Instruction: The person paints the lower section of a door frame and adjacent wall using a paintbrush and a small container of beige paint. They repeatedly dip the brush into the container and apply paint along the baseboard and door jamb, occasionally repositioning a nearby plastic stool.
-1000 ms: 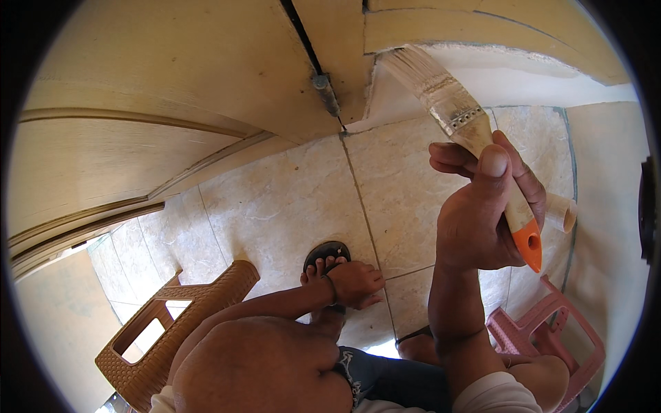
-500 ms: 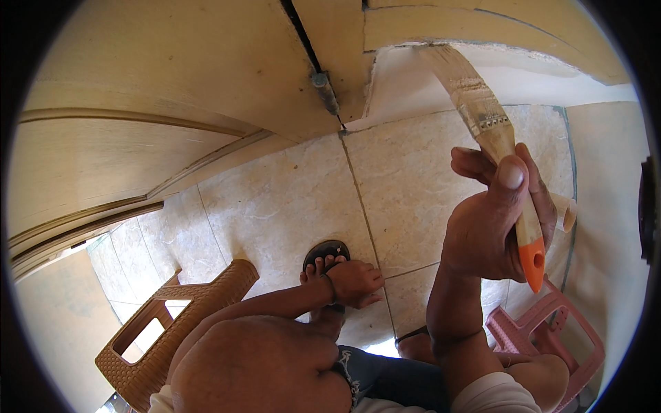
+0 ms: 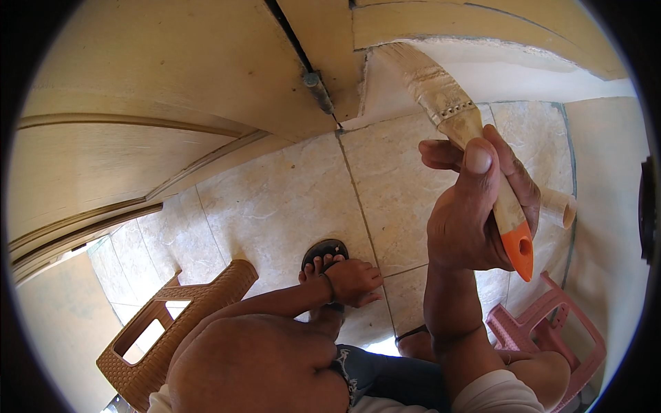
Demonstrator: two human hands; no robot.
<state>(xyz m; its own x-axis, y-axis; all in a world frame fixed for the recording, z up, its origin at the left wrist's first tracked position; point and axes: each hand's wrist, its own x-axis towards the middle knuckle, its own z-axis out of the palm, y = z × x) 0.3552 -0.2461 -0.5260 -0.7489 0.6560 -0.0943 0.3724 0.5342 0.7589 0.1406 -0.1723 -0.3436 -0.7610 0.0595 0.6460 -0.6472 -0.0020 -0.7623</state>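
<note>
My right hand (image 3: pixel 465 206) is closed around the pale wooden handle of a flat paintbrush (image 3: pixel 463 124), thumb on top. The handle's orange end points back toward me. The brush's cream-stained bristles reach up and left over a white wall strip (image 3: pixel 475 79), with their tips at the yellowish panel's lower edge. Whether they press on it is hard to tell. Low in the middle, my left hand (image 3: pixel 354 283) hangs loosely past my knee, above my sandalled foot (image 3: pixel 320 265). Its fingers are slightly bent and apart, and nothing shows in them.
A yellowish wooden door (image 3: pixel 172 82) with a metal hinge (image 3: pixel 317 91) stands ahead to the left. Brown (image 3: pixel 172 323) and pink (image 3: pixel 544 320) plastic stools flank me. A beige cylinder (image 3: pixel 558 208) lies near the right wall. Marbled tiles (image 3: pixel 275 193) cover the floor.
My right hand and the paintbrush have shifted left and slightly up, the bristles sliding left along the panel's lower edge. My left hand is nearly still.
</note>
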